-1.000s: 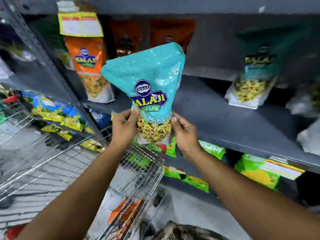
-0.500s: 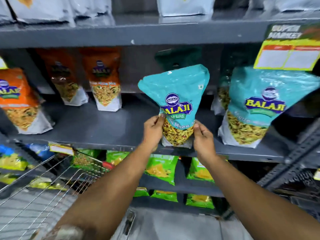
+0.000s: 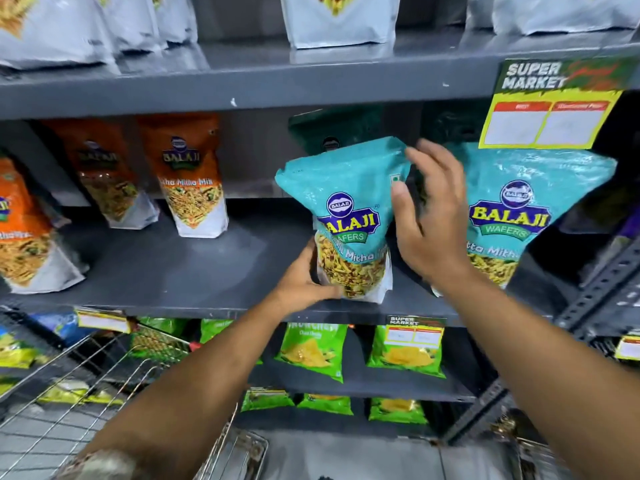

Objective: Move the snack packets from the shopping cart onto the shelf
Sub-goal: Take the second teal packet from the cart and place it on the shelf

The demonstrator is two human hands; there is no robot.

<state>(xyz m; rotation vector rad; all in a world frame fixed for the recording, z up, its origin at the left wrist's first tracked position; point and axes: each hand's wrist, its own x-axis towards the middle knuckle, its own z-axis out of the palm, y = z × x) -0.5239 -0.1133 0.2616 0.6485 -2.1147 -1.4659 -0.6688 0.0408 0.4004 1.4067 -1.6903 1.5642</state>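
A teal Balaji snack packet (image 3: 346, 206) stands upright on the grey middle shelf (image 3: 194, 271), near its front edge. My left hand (image 3: 304, 282) grips the packet's lower left corner. Spread wide, my right hand (image 3: 426, 220) hovers at the packet's upper right side, its fingers apart and its thumb close to the packet's edge; contact is unclear. Another teal packet (image 3: 519, 216) of the same kind stands just to the right, partly behind my right hand. The wire shopping cart (image 3: 69, 403) is at the lower left.
Orange Balaji packets (image 3: 190, 174) stand on the left of the same shelf. White pouches (image 3: 339, 19) line the shelf above, green packets (image 3: 311, 348) the shelves below. A yellow price tag (image 3: 547, 116) hangs from the upper shelf edge at right. A perforated upright (image 3: 602, 289) borders the right.
The teal packet has gone from held in the air to standing on the middle shelf. My right hand has let go of its bottom and risen to its upper right side.
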